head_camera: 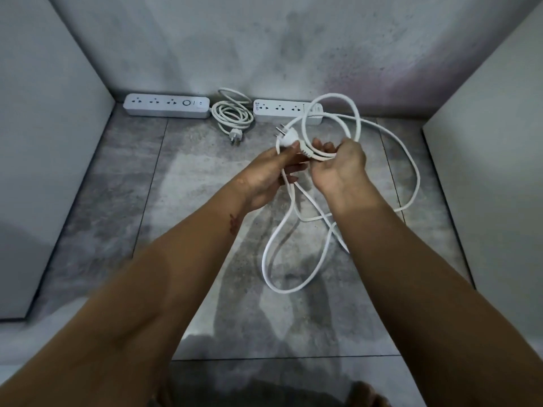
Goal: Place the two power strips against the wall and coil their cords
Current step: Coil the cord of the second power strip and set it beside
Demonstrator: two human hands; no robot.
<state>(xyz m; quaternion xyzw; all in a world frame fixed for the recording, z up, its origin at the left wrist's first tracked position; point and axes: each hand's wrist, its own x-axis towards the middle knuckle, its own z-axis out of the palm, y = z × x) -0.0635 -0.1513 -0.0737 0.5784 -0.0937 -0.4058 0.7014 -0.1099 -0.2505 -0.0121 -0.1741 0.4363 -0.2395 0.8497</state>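
I am working the second cord (408,160) into a coil just in front of the right power strip (279,109), which is already lying against the back wall (264,48); the left power strip (167,105) is also sitting against that wall, with its coiled cord (232,113) lying on the floor between the two strips and its plug pointing toward me. My left hand (270,177) is pinching the white plug (289,140), its fingers (293,146) closed on the plug body with the prongs aimed up and left; my right hand (340,165) is curled shut around a couple of gathered strands just beside the plug. One loop is standing up over the right strip, a wide loop is sagging out to the right, and another is trailing down onto the tiled floor (205,289) near my forearms. To do this well, I judge I should be feeding the slack loop by loop into the right hand, keeping each turn about the same size and letting the cord roll so it is not twisting; the crossing strands below my wrists could be snagging, so I would be drawing them up gently before setting the coil down beside its strip.
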